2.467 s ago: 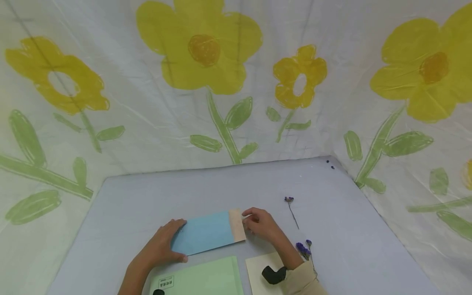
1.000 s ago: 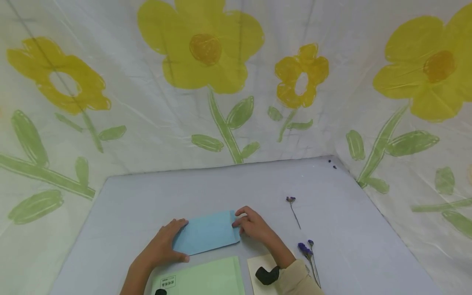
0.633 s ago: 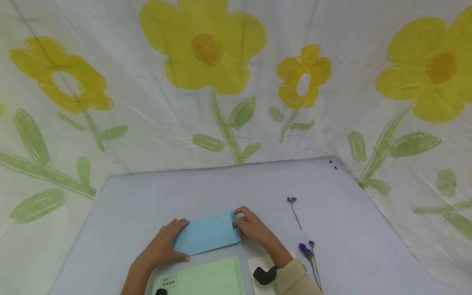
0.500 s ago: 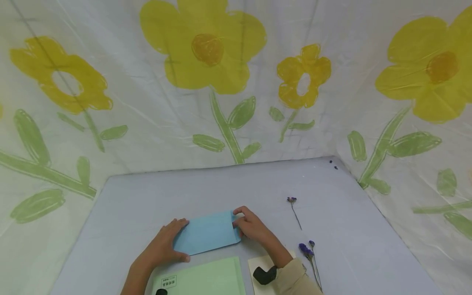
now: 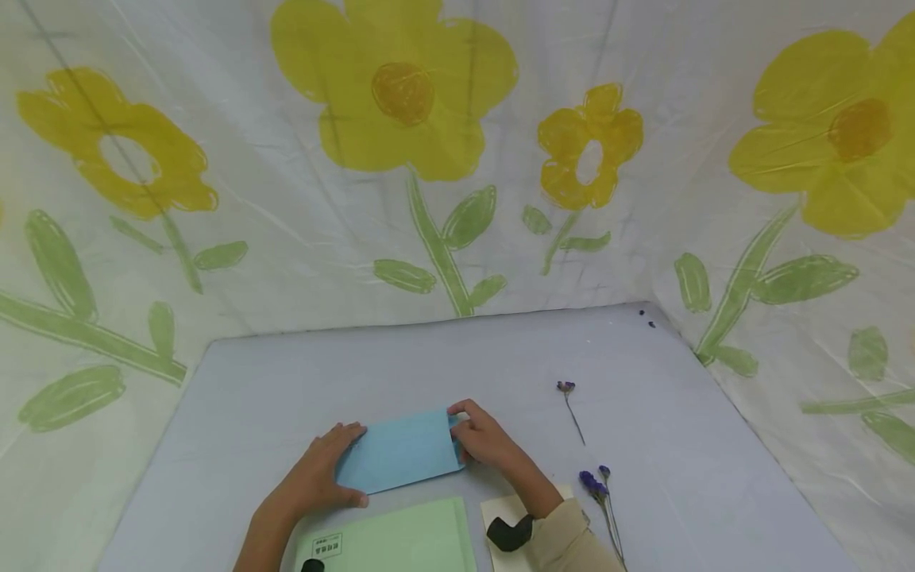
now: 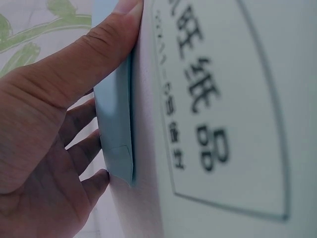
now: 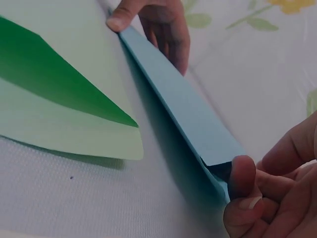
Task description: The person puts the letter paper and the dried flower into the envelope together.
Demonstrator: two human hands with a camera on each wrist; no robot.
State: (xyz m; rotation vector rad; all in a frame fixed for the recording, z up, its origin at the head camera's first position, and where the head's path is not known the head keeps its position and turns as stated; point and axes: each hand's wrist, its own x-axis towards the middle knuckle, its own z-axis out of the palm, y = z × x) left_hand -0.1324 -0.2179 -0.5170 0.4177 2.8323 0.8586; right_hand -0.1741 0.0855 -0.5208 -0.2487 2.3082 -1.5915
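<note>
A blue envelope (image 5: 403,451) lies on the table, its mouth facing right. My left hand (image 5: 314,477) holds its left end, thumb at the near edge and fingers along the far edge. At the mouth, my right hand (image 5: 489,442) has curled fingers on the right end. In the right wrist view, a fingertip (image 7: 243,174) sits in the dark gap of the mouth, and another fingertip lies lower by the blue flap. What lies inside the envelope is hidden. A light green envelope (image 5: 393,536) with a printed box lies just in front.
A cream paper (image 5: 503,508) lies partly under the right forearm. Purple dried flowers (image 5: 595,485) rest right of that arm, and a single dried sprig (image 5: 568,397) lies farther back. A cloth with painted flowers (image 5: 336,238) stands behind the table (image 5: 400,365).
The beige section seen earlier at the blue envelope's right end is gone from sight; a blue flap shows there. My right hand has moved left onto the mouth. My left hand stays put.
</note>
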